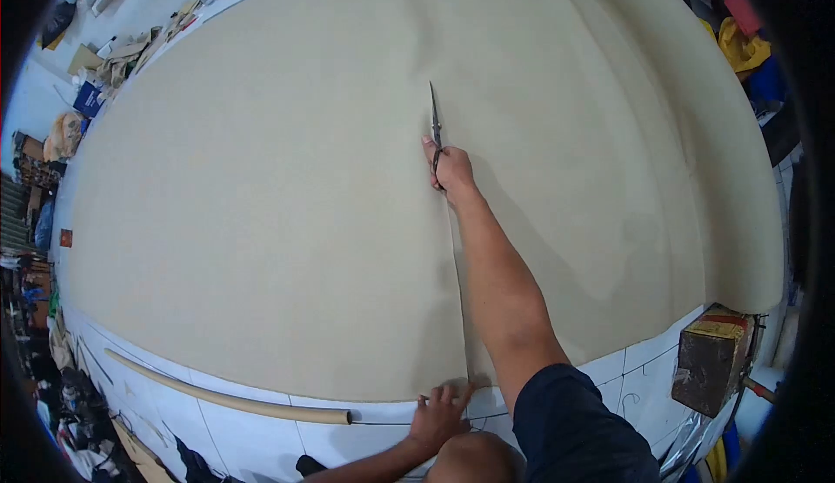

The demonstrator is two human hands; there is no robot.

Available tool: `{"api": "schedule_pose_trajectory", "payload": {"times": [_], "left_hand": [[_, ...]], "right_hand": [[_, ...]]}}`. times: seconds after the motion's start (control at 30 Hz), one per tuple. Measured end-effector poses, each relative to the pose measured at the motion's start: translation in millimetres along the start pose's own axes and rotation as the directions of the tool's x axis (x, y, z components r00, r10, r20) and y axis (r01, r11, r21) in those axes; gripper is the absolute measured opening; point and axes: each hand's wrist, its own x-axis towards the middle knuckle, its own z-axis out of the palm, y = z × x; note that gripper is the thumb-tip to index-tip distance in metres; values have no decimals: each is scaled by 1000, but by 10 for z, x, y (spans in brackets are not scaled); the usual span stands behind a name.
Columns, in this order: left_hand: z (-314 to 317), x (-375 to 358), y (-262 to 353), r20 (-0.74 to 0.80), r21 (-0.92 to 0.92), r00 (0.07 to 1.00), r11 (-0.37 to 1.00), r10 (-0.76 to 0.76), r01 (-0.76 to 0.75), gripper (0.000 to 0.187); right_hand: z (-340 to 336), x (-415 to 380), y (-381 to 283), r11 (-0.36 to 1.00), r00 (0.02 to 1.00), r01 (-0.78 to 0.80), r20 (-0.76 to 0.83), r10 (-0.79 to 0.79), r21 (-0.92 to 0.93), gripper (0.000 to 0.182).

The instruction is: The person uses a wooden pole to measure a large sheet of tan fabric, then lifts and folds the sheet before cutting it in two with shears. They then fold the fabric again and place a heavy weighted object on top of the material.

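A large beige sheet (261,179) of fabric-like material spreads over the floor. My right hand (454,172), arm stretched far forward, is closed around the handles of a pair of scissors (437,122). The blades point away from me over the sheet and look nearly closed. From the scissors a straight cut line (459,292) runs back to the sheet's near edge. There my left hand (442,415) rests with its fingers spread on the edge, beside the start of the cut. Its palm is partly hidden by my knee.
A cardboard tube (226,402) lies on the white tiles along the near edge. The sheet's right side rises into a thick roll (731,179). At the lower right stands a worn box (709,357). Assorted clutter (122,61) lines the left side.
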Motion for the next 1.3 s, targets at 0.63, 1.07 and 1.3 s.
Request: {"api": "schedule_pose_trajectory", "payload": {"times": [0.63, 1.07, 1.3], "left_hand": [[-1849, 1983, -1126, -692, -196, 653, 950, -309, 242, 93], [-1848, 2034, -1174, -605, -190, 717, 938, -345, 291, 96], [-1770, 2054, -1189, -629, -174, 705, 943, -329, 284, 96]], "right_hand": [[-4, -104, -158, 989, 991, -133, 21, 132, 59, 48], [-45, 251, -449, 969, 968, -227, 127, 215, 92, 49], [19, 404, -323, 978, 979, -201, 23, 200, 53, 42]]}}
